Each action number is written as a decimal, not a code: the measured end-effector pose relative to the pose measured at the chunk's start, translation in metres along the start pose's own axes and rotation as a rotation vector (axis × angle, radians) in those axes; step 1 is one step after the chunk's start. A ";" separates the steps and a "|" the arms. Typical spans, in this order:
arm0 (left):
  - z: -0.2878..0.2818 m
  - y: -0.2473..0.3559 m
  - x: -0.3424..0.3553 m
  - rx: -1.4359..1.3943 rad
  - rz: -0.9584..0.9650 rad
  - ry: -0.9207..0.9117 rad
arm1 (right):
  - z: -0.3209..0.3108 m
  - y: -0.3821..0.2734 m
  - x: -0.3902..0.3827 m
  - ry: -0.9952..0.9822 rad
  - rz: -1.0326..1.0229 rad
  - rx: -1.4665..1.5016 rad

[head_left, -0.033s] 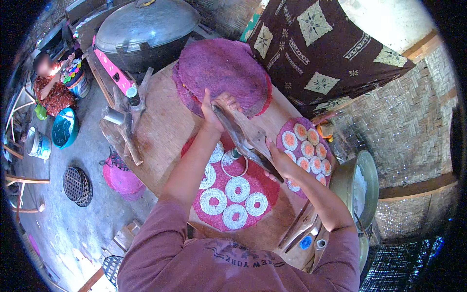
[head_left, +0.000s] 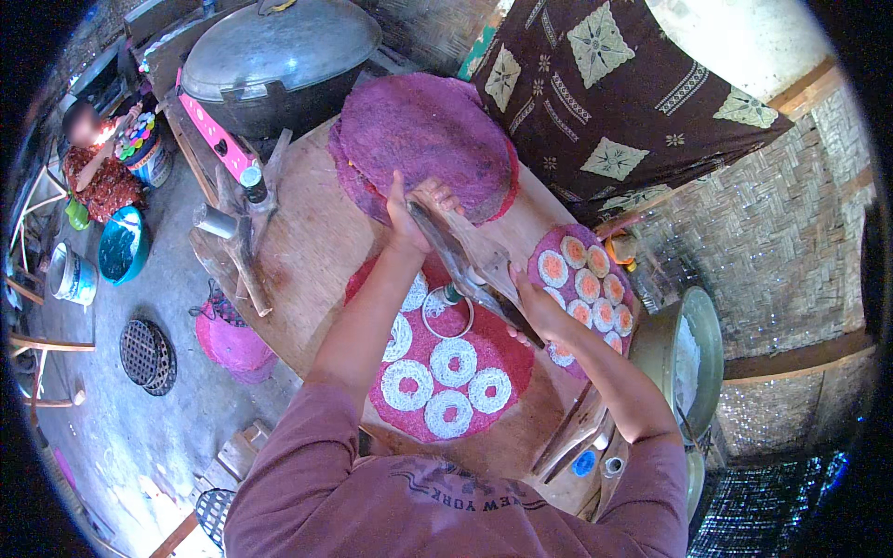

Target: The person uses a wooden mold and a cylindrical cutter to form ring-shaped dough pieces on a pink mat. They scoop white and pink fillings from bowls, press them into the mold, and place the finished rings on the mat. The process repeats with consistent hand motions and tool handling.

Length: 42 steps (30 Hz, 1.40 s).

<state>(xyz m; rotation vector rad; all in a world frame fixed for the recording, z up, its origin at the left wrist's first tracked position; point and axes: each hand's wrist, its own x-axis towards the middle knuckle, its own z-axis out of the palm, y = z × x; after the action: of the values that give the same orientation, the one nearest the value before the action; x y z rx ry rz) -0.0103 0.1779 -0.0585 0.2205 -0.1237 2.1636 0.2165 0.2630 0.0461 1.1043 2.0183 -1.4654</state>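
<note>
Both hands grip a long wooden lever press (head_left: 470,256), held slantwise over the table. My left hand (head_left: 416,212) is closed round its far left end, and my right hand (head_left: 539,309) round its near right end. Below the press, a pale ring (head_left: 448,312) sits over a round red mat (head_left: 521,365); the part between press and ring is mostly covered. On the mat lie several white, lacy dough rings (head_left: 453,362) with open centres. Beside my right hand, a pink round mat (head_left: 537,265) bears several pale discs with orange middles (head_left: 588,285).
Stacked purple mats (head_left: 423,139) lie at the table's far side. A large lidded pot (head_left: 279,56) stands behind left. At right, a metal basin (head_left: 712,358) holds white stuff. A forked wooden piece (head_left: 244,265) is at the left edge. Another person (head_left: 98,172) sits far left.
</note>
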 end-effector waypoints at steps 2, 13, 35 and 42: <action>-0.001 -0.006 0.008 0.000 0.005 0.000 | -0.005 -0.003 -0.003 0.064 -0.006 -0.026; 0.001 -0.036 -0.020 0.016 -0.014 0.148 | -0.001 0.014 -0.036 0.073 -0.014 0.009; -0.010 0.021 -0.001 -0.305 -0.008 -0.078 | 0.031 0.036 0.042 -0.594 -0.218 1.058; -0.023 0.035 0.004 -0.133 0.243 -0.185 | 0.051 0.052 0.072 -0.674 -0.257 0.978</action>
<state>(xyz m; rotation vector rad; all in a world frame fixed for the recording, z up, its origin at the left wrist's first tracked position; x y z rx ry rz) -0.0439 0.1657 -0.0805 0.3435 -0.4174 2.3620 0.2082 0.2483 -0.0549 0.4757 0.9637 -2.6239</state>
